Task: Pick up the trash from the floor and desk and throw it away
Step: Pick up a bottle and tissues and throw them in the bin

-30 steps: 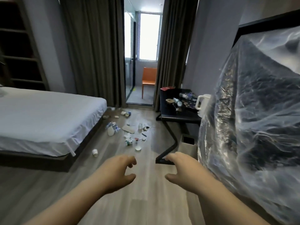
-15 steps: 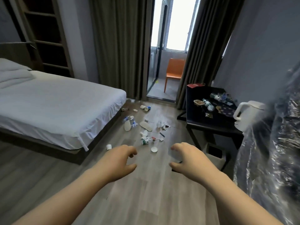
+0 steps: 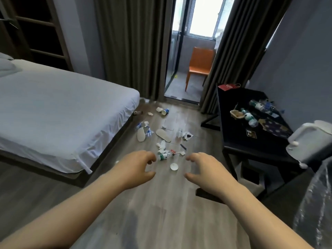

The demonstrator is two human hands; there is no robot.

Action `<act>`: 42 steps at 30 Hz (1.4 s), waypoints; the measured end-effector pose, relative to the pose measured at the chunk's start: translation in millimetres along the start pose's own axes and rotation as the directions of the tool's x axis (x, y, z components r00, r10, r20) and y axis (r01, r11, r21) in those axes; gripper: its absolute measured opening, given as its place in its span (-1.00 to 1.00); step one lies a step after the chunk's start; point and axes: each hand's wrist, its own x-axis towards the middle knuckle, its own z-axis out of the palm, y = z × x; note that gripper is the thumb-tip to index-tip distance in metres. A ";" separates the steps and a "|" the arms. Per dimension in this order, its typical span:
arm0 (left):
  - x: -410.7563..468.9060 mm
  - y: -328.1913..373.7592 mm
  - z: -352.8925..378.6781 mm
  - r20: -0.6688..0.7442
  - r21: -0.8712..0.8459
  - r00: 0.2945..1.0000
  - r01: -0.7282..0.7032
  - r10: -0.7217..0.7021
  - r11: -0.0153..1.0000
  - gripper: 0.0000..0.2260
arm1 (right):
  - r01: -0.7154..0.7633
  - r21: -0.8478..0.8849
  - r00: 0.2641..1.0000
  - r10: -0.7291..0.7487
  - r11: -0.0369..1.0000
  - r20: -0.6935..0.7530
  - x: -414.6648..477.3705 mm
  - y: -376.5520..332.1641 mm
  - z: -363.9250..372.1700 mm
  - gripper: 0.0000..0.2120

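Note:
Trash lies scattered on the wood floor ahead: a small plastic bottle [image 3: 163,156], a white round lid [image 3: 174,166], crumpled tissues [image 3: 161,145], a white slipper [image 3: 140,134], a paper cup [image 3: 165,111]. More litter sits on the black desk [image 3: 237,141]: a plastic bottle [image 3: 250,119] and wrappers [image 3: 274,127]. My left hand [image 3: 135,168] and my right hand [image 3: 208,169] are held out in the air above the floor, fingers loosely curled, holding nothing. A bin [image 3: 250,178] stands under the desk.
A bed with a white sheet [image 3: 62,112] fills the left. A white kettle [image 3: 307,141] stands on the desk's near corner. Plastic film [image 3: 316,203] covers something at the right edge. Dark curtains [image 3: 133,47] frame a balcony door with an orange chair [image 3: 199,66].
The view has moved forward and turned left. The floor trash and desk are closer, and the plastic-covered object has slid to the right edge. Both hands stay empty.

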 end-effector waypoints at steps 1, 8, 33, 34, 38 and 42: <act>14.7 -4.7 -0.7 0.004 -0.005 1.000 -0.002 0.002 1.000 -0.67 | -0.003 -0.001 1.000 0.003 1.000 0.004 15.2 4.3 -0.4 -0.54; 128.4 -41.2 -7.3 -0.006 0.000 1.000 0.019 -0.019 1.000 -0.70 | -0.002 0.044 1.000 0.001 0.999 0.030 135.4 48.6 -1.1 -0.57; 523.3 -203.8 5.9 0.183 -0.091 0.981 0.088 -0.070 0.992 -0.69 | -0.141 0.013 0.968 0.135 0.990 0.213 534.8 171.6 45.7 -0.60; 537.7 -214.8 6.6 0.197 -0.086 0.978 0.082 -0.064 0.993 -0.69 | -0.158 0.010 0.960 0.151 0.987 0.237 550.1 171.3 50.5 -0.61; 594.4 -258.9 13.8 0.264 -0.083 0.963 0.086 -0.061 0.993 -0.69 | -0.226 -0.001 0.928 0.216 0.974 0.305 605.4 175.9 73.2 -0.57; 640.9 -290.5 37.2 0.326 -0.080 0.944 0.089 -0.058 0.993 -0.68 | -0.287 -0.017 0.906 0.277 0.958 0.321 642.3 190.1 99.3 -0.54</act>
